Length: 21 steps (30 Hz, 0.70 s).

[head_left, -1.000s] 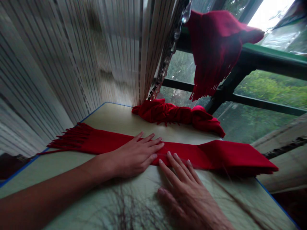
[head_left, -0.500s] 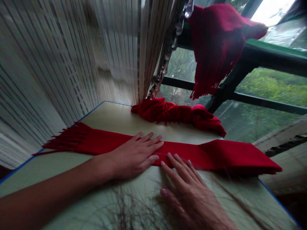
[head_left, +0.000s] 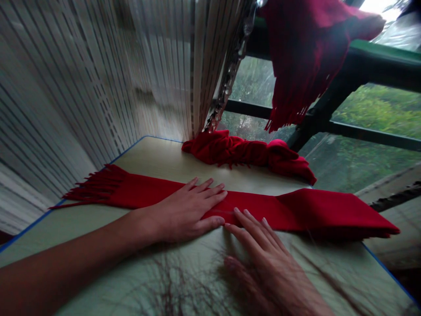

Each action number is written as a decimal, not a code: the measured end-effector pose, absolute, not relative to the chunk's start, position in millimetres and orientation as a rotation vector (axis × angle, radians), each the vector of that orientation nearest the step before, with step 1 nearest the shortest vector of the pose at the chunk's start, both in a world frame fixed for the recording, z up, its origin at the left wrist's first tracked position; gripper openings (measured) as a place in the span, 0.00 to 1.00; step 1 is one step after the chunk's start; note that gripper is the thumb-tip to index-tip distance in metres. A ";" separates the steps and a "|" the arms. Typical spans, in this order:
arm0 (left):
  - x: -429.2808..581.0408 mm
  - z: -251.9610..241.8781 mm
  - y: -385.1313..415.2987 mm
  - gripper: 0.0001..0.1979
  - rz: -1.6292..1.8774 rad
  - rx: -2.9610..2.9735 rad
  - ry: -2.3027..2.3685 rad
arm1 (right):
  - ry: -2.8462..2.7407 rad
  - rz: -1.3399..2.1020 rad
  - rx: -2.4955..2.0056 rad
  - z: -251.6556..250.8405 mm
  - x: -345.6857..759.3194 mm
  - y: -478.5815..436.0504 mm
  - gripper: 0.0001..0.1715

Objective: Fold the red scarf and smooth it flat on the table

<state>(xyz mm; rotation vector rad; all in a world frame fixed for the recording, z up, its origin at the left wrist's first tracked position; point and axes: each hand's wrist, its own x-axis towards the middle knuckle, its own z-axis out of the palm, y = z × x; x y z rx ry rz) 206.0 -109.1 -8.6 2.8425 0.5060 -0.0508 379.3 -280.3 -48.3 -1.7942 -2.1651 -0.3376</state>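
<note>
A long red fleece scarf (head_left: 315,215), folded lengthwise, lies flat across the table (head_left: 164,164), its fringe (head_left: 95,186) at the left end. My left hand (head_left: 184,215) rests palm down on the scarf with its fingers spread. My right hand (head_left: 263,263) lies mostly on the bare tabletop, its fingertips on the scarf's near edge. Neither hand grips anything. Behind the flat scarf, a bunched red fabric (head_left: 243,153) sits along the table's far edge. A fringed dark red scarf (head_left: 305,52) hangs over the window rail above.
A pale striped curtain (head_left: 98,87) fills the left side, with a beaded strand (head_left: 230,74) along its edge. The table has a blue rim (head_left: 388,274). Dark window bars (head_left: 371,131) and green foliage lie to the right.
The whole view has drifted slightly, so everything sits a little further right and higher. Both hands remain spread on the scarf at nearly the same spots.
</note>
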 end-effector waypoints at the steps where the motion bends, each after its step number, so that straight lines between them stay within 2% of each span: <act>1: 206.2 -8.8 -109.1 0.34 -0.052 2.844 0.508 | -2.160 -0.308 -1.801 -48.3 379.5 -280.7 0.29; 21: 206.4 -11.2 -108.4 0.34 -0.040 2.843 0.512 | -2.163 -0.119 -1.882 -52.9 381.5 -283.6 0.30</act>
